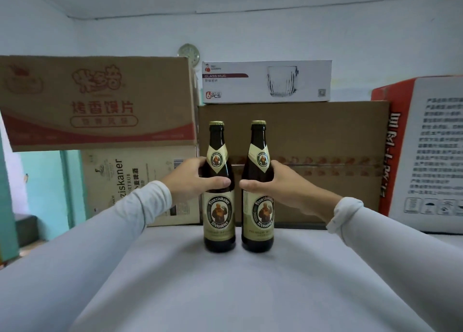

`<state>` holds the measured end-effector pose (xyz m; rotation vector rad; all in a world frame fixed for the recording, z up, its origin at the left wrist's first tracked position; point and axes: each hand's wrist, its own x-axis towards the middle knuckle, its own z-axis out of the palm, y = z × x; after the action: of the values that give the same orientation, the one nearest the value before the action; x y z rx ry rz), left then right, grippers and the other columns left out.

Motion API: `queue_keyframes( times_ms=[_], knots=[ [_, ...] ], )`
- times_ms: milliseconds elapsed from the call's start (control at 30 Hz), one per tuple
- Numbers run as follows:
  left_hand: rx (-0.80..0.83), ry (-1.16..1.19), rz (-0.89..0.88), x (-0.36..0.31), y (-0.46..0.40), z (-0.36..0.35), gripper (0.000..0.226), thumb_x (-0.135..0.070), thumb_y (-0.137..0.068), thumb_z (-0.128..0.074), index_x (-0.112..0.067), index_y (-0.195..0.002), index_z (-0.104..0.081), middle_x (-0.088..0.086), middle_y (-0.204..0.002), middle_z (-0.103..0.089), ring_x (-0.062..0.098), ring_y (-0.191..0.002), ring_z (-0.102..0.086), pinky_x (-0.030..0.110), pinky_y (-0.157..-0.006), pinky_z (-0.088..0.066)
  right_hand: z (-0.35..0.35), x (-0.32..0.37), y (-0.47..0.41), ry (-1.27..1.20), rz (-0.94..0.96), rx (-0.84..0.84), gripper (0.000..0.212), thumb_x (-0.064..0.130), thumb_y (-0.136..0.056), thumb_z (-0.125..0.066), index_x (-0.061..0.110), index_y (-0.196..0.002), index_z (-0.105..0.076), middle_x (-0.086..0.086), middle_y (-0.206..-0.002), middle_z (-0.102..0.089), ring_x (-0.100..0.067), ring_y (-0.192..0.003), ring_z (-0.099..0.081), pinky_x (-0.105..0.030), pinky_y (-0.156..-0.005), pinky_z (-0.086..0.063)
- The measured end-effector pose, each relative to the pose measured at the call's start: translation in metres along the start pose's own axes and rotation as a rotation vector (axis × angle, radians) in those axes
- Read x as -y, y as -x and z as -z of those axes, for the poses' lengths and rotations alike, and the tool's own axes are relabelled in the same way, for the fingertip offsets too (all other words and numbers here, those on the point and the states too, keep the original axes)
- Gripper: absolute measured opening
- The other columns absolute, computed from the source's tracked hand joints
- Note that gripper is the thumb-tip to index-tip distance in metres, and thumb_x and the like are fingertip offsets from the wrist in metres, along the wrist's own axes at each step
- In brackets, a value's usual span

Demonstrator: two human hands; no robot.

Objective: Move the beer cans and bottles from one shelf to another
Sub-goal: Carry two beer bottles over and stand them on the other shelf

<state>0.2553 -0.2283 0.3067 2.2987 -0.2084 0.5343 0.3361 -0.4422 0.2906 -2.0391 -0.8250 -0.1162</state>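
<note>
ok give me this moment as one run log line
left hand grips left brown glass beer bottle | right hand grips right brown glass beer bottle | both upright on white surface

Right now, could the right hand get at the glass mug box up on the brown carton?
Probably not yet: the right hand grips the right bottle. The glass mug box lies above and behind, with open space in front, so once the fingers release, the way looks free.

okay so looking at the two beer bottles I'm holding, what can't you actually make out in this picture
Head view only:
- Fingers of the left hand and right hand: hidden behind the left bottle and right bottle.
- Small print under each Weissbier label: too blurred to read.
- Franziskaner carton: name partly covered by the left sleeve.
</note>
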Motion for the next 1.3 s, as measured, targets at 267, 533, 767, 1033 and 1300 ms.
queue_keyframes(
  times_ms=[267, 533, 767, 1033, 1300],
  knots=[
    [-0.049, -0.019, 0.087, 0.007, 0.0, -0.009, 0.098, -0.076, -0.045, -0.077, -0.028, -0.128, -0.054, -0.011, -0.116, -0.067, 0.013, -0.109, -0.063, 0.041, -0.095, -0.051, -0.004, 0.001, 0.001, 0.066, 0.044, -0.044, 0.053, 0.065, -0.062, -0.08, 0.032, -0.1, -0.063, 0.009, -0.093, -0.073, -0.008, -0.087, -0.069, -0.037, -0.081, -0.059],
    [-0.044, 0.023, 0.042, 0.005, 0.004, -0.007, 0.081, -0.064, -0.051, -0.078, -0.026, -0.119, -0.058, -0.008, -0.103, -0.069, 0.015, -0.095, -0.066, 0.041, -0.085, -0.056, -0.005, 0.023, 0.025, 0.158, -0.056, -0.13, 0.035, 0.056, -0.072, -0.079, 0.033, -0.09, -0.061, 0.009, -0.089, -0.071, -0.008, -0.085, -0.067, -0.036, -0.081, -0.059],
    [-0.048, 0.072, -0.091, 0.008, 0.014, -0.001, 0.055, -0.049, -0.066, -0.08, -0.024, -0.11, -0.06, -0.008, -0.097, -0.068, 0.014, -0.089, -0.065, 0.038, -0.082, -0.056, -0.003, 0.048, 0.064, 0.271, -0.194, -0.293, 0.036, 0.054, -0.072, -0.08, 0.029, -0.092, -0.064, 0.008, -0.088, -0.073, -0.011, -0.085, -0.07, -0.038, -0.082, -0.059],
    [0.04, 0.14, -0.315, -0.035, 0.03, -0.024, 0.064, -0.065, -0.052, -0.075, -0.021, -0.098, -0.067, -0.007, -0.091, -0.071, 0.012, -0.083, -0.066, 0.038, -0.079, -0.057, 0.03, 0.075, 0.145, 0.394, -0.322, -0.447, 0.039, 0.049, -0.072, -0.081, 0.021, -0.094, -0.067, 0.002, -0.084, -0.075, -0.015, -0.078, -0.073, -0.037, -0.07, -0.062],
    [0.212, 0.325, -0.575, -0.157, 0.071, -0.095, 0.044, -0.046, -0.065, -0.081, -0.019, -0.096, -0.068, -0.009, -0.09, -0.069, 0.007, -0.081, -0.065, 0.024, -0.07, -0.055, 0.096, 0.098, 0.284, 0.489, -0.476, -0.699, 0.049, 0.062, -0.064, -0.079, 0.03, -0.099, -0.07, 0.01, -0.087, -0.074, -0.009, -0.08, -0.071, -0.029, -0.067, -0.059]
  ],
)
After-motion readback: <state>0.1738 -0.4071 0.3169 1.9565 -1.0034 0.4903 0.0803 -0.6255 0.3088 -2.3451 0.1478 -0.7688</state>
